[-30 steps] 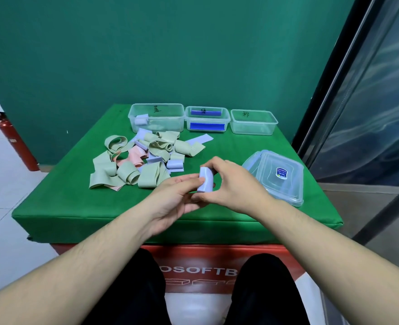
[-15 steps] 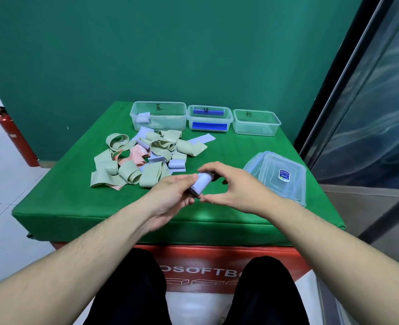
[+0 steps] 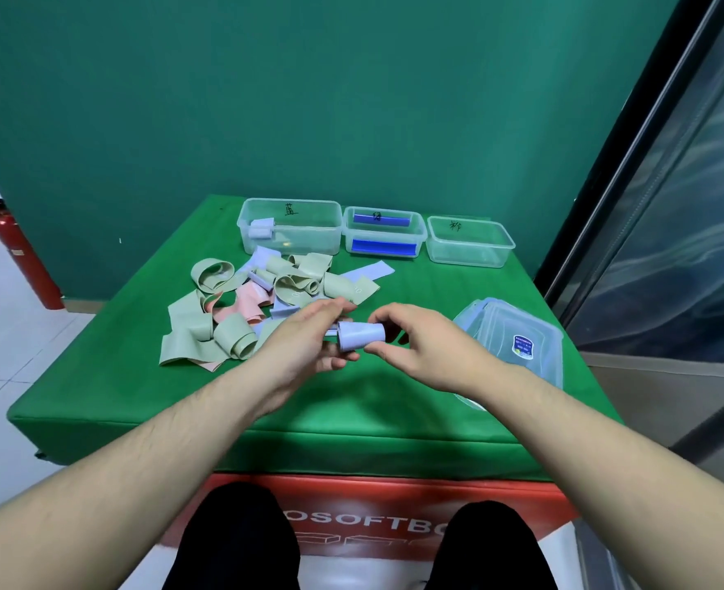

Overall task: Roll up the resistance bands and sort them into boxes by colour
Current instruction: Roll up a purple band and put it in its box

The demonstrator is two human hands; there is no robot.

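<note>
The pale blue band (image 3: 360, 335) sits at the centre of the frame, already wound into a short, slightly tapered roll and held just above the green table top (image 3: 394, 402). The right hand (image 3: 419, 347) pinches its narrow end between thumb and curled fingers. The left hand (image 3: 304, 338) lies against the wider end with fingers fairly straight, the roll resting on them; whether its thumb clamps anything I cannot tell.

To finish this well, I'd say keep the pinch firm so the springy strip doesn't unwind, square up the cone by pressing the wide end flush, then carry it to the left box (image 3: 290, 225) in the upper middle, where two pale blue rolls (image 3: 260, 228) already lie in the left corner.

The band looks thin, matte and rubbery, the sort that springs back open. Up and to the left of the hands lies the loose pile (image 3: 266, 300): sage green, pink and pale blue strips, some curled in loops, some flat.

The three boxes are clear, thin-walled plastic with handwritten marks. The middle box (image 3: 384, 232) shows deep blue strips, and the right box (image 3: 470, 241) looks bare. A stack of clear lids (image 3: 517, 338) sits at the right edge.
</note>
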